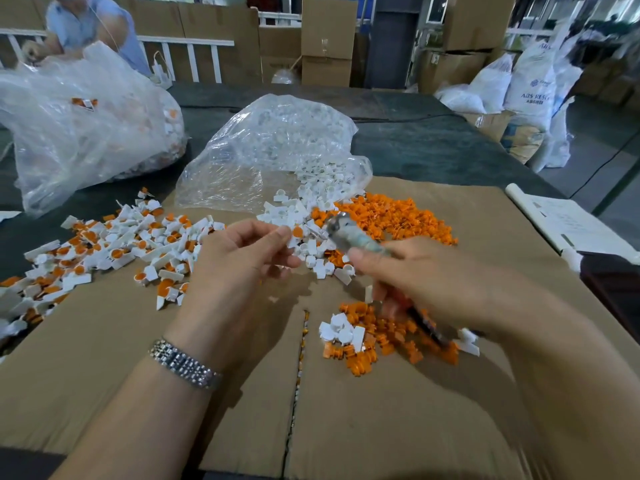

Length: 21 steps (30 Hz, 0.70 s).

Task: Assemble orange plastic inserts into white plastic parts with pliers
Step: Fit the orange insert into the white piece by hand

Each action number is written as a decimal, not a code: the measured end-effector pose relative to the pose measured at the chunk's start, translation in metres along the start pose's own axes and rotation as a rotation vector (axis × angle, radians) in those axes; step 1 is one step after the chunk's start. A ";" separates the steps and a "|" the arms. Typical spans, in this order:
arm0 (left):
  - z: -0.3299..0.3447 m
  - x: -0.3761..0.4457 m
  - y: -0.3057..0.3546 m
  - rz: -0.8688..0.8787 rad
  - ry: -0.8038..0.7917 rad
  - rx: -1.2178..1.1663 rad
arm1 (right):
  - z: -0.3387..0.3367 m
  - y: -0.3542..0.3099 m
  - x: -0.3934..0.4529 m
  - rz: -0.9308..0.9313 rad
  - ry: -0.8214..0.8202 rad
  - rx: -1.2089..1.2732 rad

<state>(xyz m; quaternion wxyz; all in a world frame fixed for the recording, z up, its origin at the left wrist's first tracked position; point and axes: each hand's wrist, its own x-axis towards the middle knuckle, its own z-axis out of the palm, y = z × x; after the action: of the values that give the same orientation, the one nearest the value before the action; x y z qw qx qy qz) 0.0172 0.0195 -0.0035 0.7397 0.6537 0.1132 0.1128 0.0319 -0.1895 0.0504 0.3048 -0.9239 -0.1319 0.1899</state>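
With the left hand (239, 251) pinching a white part (296, 237) just left of the pliers (349, 233) gripped in the right hand (412, 275), a blurred, hurried squeeze could miss, flicking the part into the loose pile (381, 216) beyond the pliers.

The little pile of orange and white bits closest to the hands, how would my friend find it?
Start at the brown cardboard sheet covering the table and find its middle seam. Just right of it, under the right hand gripping the pliers, sits the small pile. It is the smallest heap, alone on bare cardboard, nearer the person than the other heaps.
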 end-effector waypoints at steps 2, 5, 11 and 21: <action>-0.006 0.003 -0.002 0.135 0.127 0.307 | -0.010 0.011 0.018 0.037 0.131 -0.089; -0.013 0.011 -0.004 0.262 0.318 0.681 | -0.014 0.029 0.048 0.132 0.233 -0.203; -0.012 0.016 -0.016 0.490 0.278 1.008 | 0.003 0.058 0.070 0.255 0.376 -0.470; -0.004 0.020 -0.027 0.507 0.092 1.306 | 0.010 0.066 0.074 0.203 0.368 -0.420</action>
<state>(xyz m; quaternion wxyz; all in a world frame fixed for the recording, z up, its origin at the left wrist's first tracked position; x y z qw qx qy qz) 0.0354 0.0262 -0.0308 0.1409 0.9651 0.0331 0.2183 0.1025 -0.2090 -0.0170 0.1050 -0.9942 -0.0177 0.0172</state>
